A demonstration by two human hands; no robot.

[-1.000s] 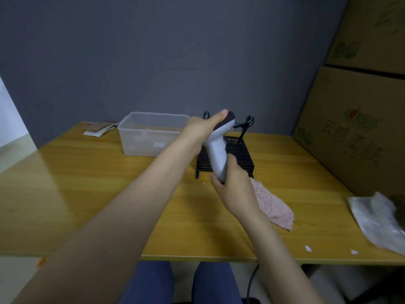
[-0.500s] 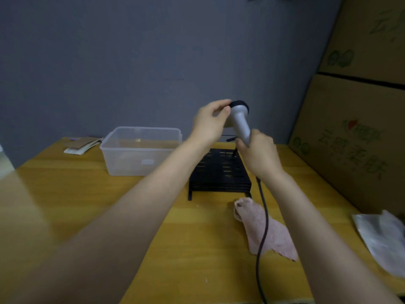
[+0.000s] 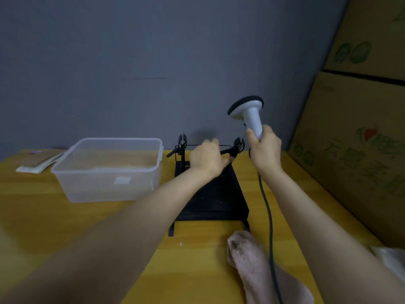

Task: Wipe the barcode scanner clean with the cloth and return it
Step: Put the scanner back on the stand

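At the far left of the yellow surface (image 3: 54,216) lie some papers (image 3: 37,164), then a clear tub (image 3: 109,170). At centre stands a black stand (image 3: 212,194) with two clamp arms; the left hand (image 3: 208,160) reaches over it, fingers curled at the right clamp (image 3: 237,147), though whether they pinch it I cannot tell. The right hand (image 3: 265,150) is wrapped around the handle of the scanner (image 3: 249,115), held upright above the stand, its cable (image 3: 268,216) trailing down. The pink cloth (image 3: 258,273) lies in front of the stand, under the cable. Boxes (image 3: 361,128) stand at right.
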